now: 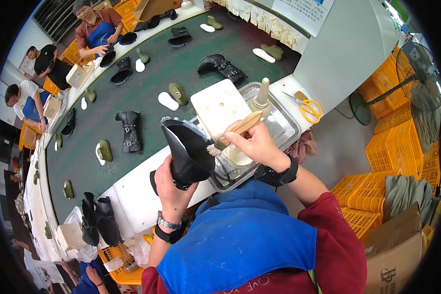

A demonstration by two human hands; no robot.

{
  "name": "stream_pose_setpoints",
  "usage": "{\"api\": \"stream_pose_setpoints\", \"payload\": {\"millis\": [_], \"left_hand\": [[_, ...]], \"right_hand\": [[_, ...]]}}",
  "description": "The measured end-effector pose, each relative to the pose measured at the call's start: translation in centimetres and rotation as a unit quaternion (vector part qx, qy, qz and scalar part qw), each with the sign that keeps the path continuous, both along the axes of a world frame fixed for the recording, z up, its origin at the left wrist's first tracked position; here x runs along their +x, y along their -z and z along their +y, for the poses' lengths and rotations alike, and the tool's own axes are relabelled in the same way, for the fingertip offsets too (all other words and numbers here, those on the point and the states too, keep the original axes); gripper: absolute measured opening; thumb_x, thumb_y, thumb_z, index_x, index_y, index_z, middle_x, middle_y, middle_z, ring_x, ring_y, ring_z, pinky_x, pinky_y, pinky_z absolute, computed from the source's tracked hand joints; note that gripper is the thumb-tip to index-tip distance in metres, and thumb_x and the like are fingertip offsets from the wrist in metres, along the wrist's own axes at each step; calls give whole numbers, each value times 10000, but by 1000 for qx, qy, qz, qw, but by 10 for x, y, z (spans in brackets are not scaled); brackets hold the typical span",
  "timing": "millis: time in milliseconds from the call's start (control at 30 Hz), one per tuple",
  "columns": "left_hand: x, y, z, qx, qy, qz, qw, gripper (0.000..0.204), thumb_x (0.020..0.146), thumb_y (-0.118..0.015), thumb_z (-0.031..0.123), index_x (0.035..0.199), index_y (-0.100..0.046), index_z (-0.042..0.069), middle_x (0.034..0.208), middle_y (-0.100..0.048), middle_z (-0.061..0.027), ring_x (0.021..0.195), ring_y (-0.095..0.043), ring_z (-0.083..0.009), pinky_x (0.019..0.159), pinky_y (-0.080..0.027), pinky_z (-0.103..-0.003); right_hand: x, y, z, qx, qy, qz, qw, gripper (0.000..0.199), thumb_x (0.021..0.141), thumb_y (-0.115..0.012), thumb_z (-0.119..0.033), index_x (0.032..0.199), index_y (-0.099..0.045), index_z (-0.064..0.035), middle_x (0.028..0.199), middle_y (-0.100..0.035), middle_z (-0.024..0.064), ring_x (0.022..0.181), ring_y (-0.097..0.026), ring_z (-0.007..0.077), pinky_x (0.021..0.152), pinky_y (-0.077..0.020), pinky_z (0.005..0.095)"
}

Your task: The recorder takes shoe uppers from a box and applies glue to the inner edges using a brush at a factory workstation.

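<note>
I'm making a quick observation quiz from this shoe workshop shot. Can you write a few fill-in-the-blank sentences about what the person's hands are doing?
1. The left hand holds a black ____.
2. The right hand holds a wooden-handled ____.
3. The scissors on the white table have ____ handles.
4. The metal tray lies beside a ____ conveyor belt.

Missing words: boot; brush; yellow; green

Blue apron (240,240), red sleeves (330,220), black wristbands (279,174), metal watch (167,223).
</note>
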State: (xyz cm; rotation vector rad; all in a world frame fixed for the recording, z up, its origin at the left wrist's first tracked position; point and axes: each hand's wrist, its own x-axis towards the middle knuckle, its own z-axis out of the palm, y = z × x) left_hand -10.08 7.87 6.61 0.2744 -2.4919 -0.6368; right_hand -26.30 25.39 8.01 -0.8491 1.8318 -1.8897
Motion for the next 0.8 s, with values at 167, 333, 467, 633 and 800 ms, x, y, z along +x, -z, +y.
{"api": "stream_pose_setpoints", "payload": {"millis": [167, 333, 467, 633, 800], "left_hand": [[1, 2, 1, 40, 12, 22, 999, 797, 492, -791, 54, 1195, -420, 4, 1054, -523, -143, 948, -497, -317, 820, -399, -382], [3, 1, -3, 34, 28, -13, 999, 819, 527, -791, 61, 1233, -384, -19, 1112, -515, -173, 1012, -527, -300, 873, -419, -353], [0, 7, -8, 73, 44, -12, 996, 822, 532, -789, 62, 1237, -376, -18, 1128, -512, -169, 1028, -529, -272, 875, -424, -339], [-7, 10, -10, 201, 23, -18, 979, 828, 558, -794, 92, 1252, -355, -20, 1135, -513, -159, 1025, -524, -241, 872, -423, -324], [11, 36, -25, 466, -56, -49, 881, 727, 645, -765, 154, 1235, -381, -29, 1139, -529, -118, 980, -525, -181, 868, -423, -305]], "right_hand": [[-3, 2, -4, 27, 32, 17, 999, 137, 834, -596, -136, 847, -616, -2, 759, -593, -2, 668, -512, 36, 588, -419, 197], [-9, 12, -13, -20, 81, 48, 995, 174, 810, -603, -155, 834, -640, 13, 561, -525, -23, 497, -406, 24, 453, -326, 225], [-21, 18, -17, -29, 88, 61, 994, 167, 806, -605, -150, 827, -642, 12, 568, -528, -23, 502, -407, 23, 447, -323, 230], [-25, 13, -16, -63, 100, 44, 992, 156, 817, -599, -136, 847, -639, 11, 608, -539, -34, 529, -428, 20, 454, -333, 221], [-34, 14, 28, 68, 77, -31, 994, 245, 875, -558, -188, 685, -584, -35, 565, -491, -51, 495, -422, 33, 450, -330, 193]]}}
